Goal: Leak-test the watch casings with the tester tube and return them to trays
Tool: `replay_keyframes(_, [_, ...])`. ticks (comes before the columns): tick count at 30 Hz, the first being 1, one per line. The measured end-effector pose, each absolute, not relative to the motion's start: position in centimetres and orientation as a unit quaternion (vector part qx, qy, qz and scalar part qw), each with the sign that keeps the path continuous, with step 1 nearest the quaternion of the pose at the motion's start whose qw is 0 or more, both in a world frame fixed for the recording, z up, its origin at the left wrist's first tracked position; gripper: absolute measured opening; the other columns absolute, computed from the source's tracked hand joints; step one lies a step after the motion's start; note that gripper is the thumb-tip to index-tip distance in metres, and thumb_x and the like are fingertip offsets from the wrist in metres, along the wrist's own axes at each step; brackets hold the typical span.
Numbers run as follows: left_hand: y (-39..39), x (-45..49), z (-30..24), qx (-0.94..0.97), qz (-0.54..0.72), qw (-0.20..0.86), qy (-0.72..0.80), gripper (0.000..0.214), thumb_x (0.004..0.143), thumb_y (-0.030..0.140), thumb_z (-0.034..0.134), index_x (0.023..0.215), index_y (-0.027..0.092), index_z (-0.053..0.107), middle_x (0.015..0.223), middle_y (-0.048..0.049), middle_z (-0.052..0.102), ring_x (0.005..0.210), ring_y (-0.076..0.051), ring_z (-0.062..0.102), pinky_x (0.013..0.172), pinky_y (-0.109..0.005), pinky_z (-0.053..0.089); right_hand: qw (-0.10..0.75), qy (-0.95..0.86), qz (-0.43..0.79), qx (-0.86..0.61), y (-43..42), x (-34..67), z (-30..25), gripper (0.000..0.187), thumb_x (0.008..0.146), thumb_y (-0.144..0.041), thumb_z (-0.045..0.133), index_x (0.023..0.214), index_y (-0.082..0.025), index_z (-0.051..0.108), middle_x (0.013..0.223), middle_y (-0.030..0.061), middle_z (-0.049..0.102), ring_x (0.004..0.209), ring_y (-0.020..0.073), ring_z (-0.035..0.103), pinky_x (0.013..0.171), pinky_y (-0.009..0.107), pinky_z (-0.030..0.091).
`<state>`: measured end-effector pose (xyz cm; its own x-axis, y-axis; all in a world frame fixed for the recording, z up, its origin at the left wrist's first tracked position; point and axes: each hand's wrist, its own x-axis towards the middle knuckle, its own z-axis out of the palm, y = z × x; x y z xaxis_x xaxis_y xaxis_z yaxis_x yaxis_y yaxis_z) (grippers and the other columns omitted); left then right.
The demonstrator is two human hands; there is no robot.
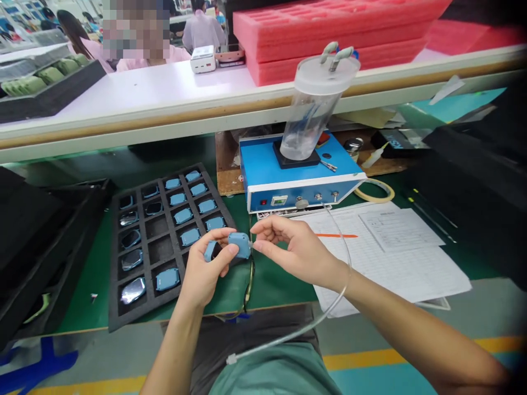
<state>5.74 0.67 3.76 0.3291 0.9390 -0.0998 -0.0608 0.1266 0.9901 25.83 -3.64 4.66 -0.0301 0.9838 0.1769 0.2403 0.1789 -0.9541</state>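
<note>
My left hand [200,280] grips a light blue watch case [239,245] between thumb and fingers. A second blue case with a black face [212,250] is tucked against the same hand's fingers. My right hand [296,249] is curled at the right edge of the held case. Its thumb and fingertips are drawn together around something too small to make out. Left of my hands lies a black foam tray [160,227] with blue watch cases in its compartments, some face up with dark glass.
Behind my hands stands a blue dispenser box [272,189] bearing a clear cylinder [307,118]. From it a clear tube [348,247] loops over my right forearm into my lap. Papers [382,269] and an orange stick [337,235] lie right. Red foam [341,33] sits on the shelf.
</note>
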Motion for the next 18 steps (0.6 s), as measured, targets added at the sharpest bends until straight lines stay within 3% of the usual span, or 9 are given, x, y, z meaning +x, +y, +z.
replay_keyframes(4, [0.7, 5.5, 3.5, 0.592, 0.381, 0.563, 0.434, 0.021, 0.084, 0.03, 0.082, 0.102, 0.021, 0.079, 0.074, 0.0027, 0.058, 0.049, -0.005, 0.043, 0.046, -0.02, 0.034, 0.427, -0.61, 0.411, -0.526, -3.4, 26.0, 5.1, 0.019, 0.086, -0.026, 0.07, 0.104, -0.019, 0.069, 0.079, 0.0011, 0.072, 0.071, 0.0152, 0.067, 0.066, 0.029, 0.055])
replay_keyframes(9, [1.0, 5.5, 2.4, 0.581, 0.393, 0.568, 0.43, 0.022, 0.083, 0.031, 0.081, 0.102, 0.02, 0.08, 0.071, 0.0026, 0.057, 0.049, -0.007, 0.044, 0.047, -0.022, 0.035, 0.421, -0.57, 0.477, -0.519, -2.7, 25.9, 4.7, 0.024, 0.083, -0.027, 0.072, 0.105, -0.018, 0.07, 0.082, 0.0028, 0.075, 0.075, 0.0164, 0.072, 0.069, 0.029, 0.059])
replay_keyframes(18, [1.2, 5.3, 1.4, 0.541, 0.426, 0.582, 0.433, 0.023, 0.079, 0.03, 0.085, 0.099, 0.021, 0.082, 0.069, 0.002, 0.062, 0.046, -0.008, 0.045, 0.046, -0.023, 0.036, 0.425, -0.599, 0.41, -0.541, -2.0, 24.9, 3.6, 0.019, 0.085, -0.025, 0.072, 0.103, -0.019, 0.072, 0.082, 0.004, 0.077, 0.074, 0.0169, 0.073, 0.067, 0.029, 0.059])
